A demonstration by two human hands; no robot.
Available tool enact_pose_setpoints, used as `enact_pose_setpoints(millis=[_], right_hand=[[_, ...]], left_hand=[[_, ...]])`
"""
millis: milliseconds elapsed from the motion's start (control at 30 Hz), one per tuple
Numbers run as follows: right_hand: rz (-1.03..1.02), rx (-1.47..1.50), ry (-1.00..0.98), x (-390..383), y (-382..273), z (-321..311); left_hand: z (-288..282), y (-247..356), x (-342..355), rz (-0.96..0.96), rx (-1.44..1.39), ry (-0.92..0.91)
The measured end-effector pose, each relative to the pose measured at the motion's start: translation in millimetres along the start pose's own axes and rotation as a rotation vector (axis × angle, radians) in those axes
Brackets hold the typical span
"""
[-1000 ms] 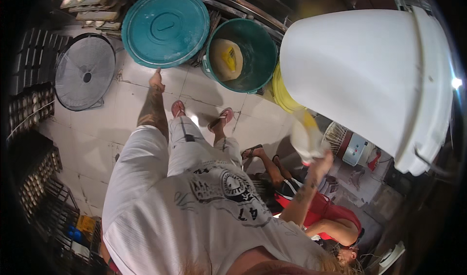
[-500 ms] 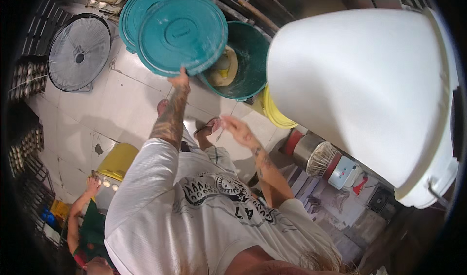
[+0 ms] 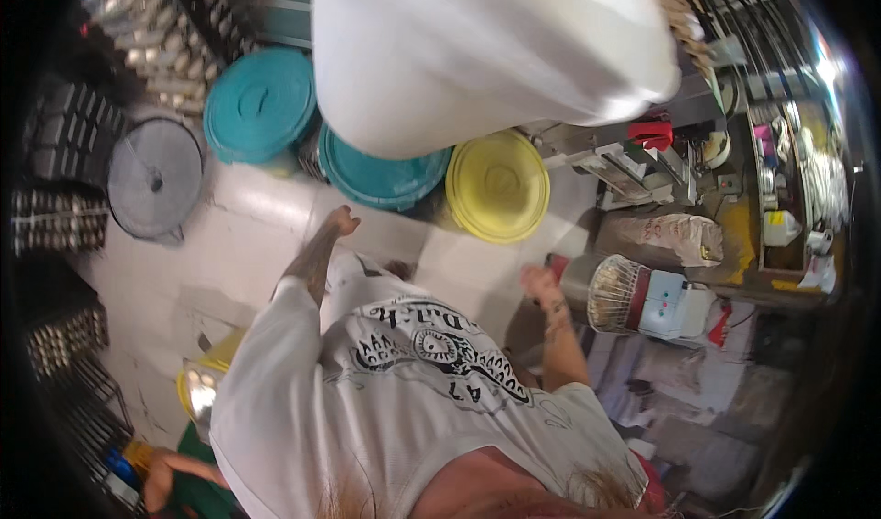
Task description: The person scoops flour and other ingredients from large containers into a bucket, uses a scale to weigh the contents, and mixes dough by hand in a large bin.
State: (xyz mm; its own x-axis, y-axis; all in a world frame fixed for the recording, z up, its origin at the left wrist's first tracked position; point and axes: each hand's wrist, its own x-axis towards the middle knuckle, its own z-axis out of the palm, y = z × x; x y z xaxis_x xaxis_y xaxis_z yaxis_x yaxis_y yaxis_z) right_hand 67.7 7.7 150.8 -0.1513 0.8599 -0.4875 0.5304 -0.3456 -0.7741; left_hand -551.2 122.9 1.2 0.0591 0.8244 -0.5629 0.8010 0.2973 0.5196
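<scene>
Both hands (image 3: 343, 221) (image 3: 542, 283) are now off the teal lid (image 3: 390, 178).

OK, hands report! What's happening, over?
Left fingers: seemingly empty, near the right-hand teal bin. Right fingers: seemingly empty, beside the mixer. Bin looks covered. Big white object hides part of it.

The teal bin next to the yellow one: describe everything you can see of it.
The teal bin looks plastic, with a round, rimmed lid on top. It appears upright on the pale floor, between the yellow bin and another teal bin; contact with them is unclear. A white body hides its far side. The left hand is near its close edge, apparently not touching.
</scene>
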Motion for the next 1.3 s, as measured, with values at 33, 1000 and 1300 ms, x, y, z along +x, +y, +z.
enact_pose_setpoints(millis=[33,1000,1300], right_hand=[[-0.281,0.421,0.107,36.6,-47.0,-14.1],[-1.434,0.049,0.632,-96.5,-583.9,-155.8],[-0.912,0.286,1.033,-183.7,-187.4,-255.2]], left_hand=[[-18.6,-14.4,-3.5,0.003,-0.130,0.177],[-75.3,294.8,-192.9,0.625,-1.180,0.137],[60.8,456.2,-189.3,0.485,-1.078,-0.053]])
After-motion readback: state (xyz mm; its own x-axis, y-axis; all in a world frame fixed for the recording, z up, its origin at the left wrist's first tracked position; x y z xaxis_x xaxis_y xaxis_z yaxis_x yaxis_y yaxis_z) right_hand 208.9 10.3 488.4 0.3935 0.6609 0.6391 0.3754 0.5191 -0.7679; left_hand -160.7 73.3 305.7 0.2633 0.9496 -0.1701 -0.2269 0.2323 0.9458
